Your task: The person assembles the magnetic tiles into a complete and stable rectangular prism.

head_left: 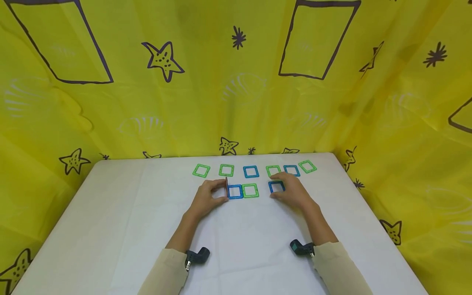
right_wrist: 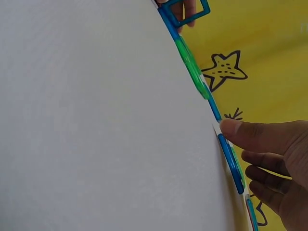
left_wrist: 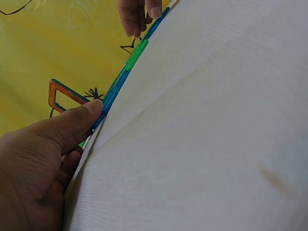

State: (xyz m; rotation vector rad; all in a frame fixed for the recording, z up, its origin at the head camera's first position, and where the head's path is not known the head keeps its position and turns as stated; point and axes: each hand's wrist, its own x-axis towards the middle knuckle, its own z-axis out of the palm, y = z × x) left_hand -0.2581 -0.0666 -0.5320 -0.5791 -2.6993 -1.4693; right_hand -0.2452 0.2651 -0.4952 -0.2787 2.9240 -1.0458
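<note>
At the left end of the front row, my left hand [head_left: 206, 198] pinches an upright square frame-like tile [left_wrist: 54, 91] between thumb and fingers. This tile looks orange in the left wrist view and blue in the right wrist view. It stands at the edge of a flat blue tile [head_left: 235, 191], with a green tile [head_left: 250, 190] joined on the right. My right hand [head_left: 291, 190] spans a dark blue tile [head_left: 276, 182], thumb on the near side and fingers on the far side. Its thumb and fingers stand apart in the right wrist view, without a visible grip.
Behind lies a loose row of flat square tiles: green [head_left: 201, 170], green [head_left: 226, 170], blue [head_left: 251, 171], green [head_left: 273, 167], blue [head_left: 291, 170] and a tilted green one [head_left: 307, 166]. A white cloth covers the table [head_left: 147, 237]; a yellow patterned curtain [head_left: 199, 110] hangs behind.
</note>
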